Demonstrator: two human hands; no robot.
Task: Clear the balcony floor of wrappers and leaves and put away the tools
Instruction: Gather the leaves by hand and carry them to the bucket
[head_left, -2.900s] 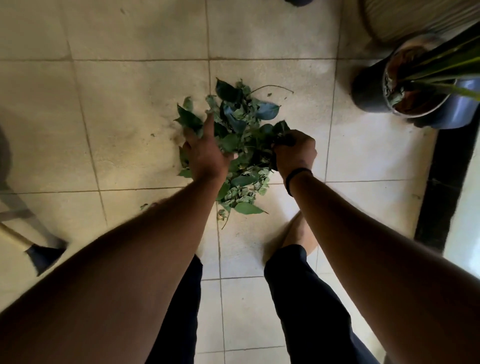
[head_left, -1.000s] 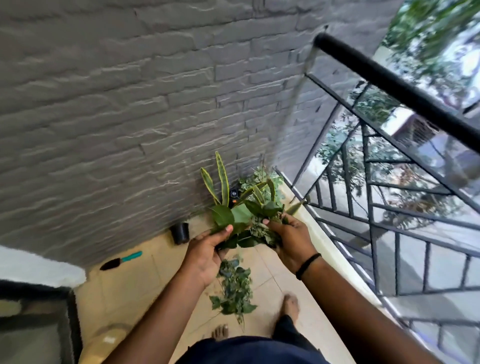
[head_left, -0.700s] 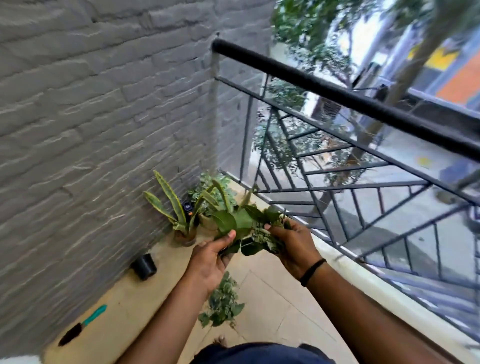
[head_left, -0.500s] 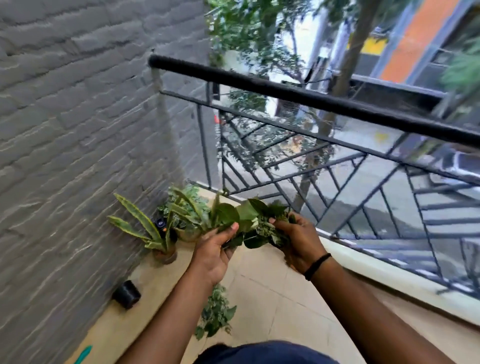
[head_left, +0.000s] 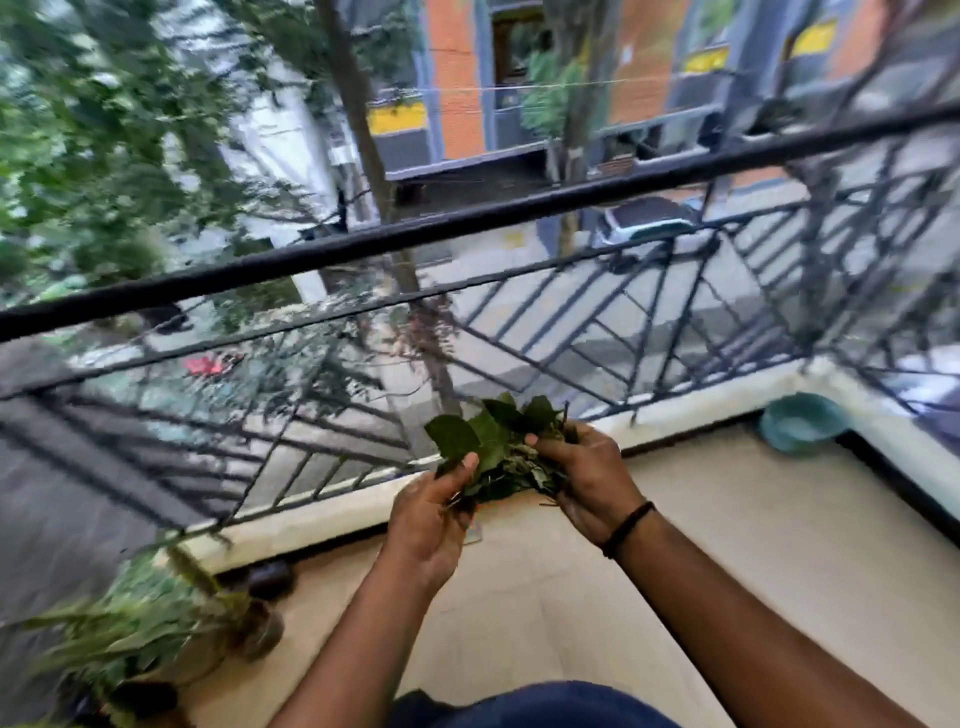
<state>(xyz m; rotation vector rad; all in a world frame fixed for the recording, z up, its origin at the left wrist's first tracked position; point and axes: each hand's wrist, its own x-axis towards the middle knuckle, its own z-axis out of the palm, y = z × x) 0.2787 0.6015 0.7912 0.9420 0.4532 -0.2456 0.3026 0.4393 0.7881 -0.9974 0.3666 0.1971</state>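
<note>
You have turned from the brick wall to face the railing (head_left: 467, 228), left hand (head_left: 434, 512) and right hand (head_left: 587, 480) both clasping the bunch of leaves (head_left: 493, 447) just inside it; disposal likely comes next.

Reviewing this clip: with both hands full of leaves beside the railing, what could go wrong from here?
1. The bundle of leaves is loose; the left hand and right hand hold it only at the sides, so pieces may drop back onto the floor.
2. It sits close to the open railing, so strays might fall through to the street.
3. The view is blurred, and potted plants stand near the person's left side; a foot might knock them.
</note>
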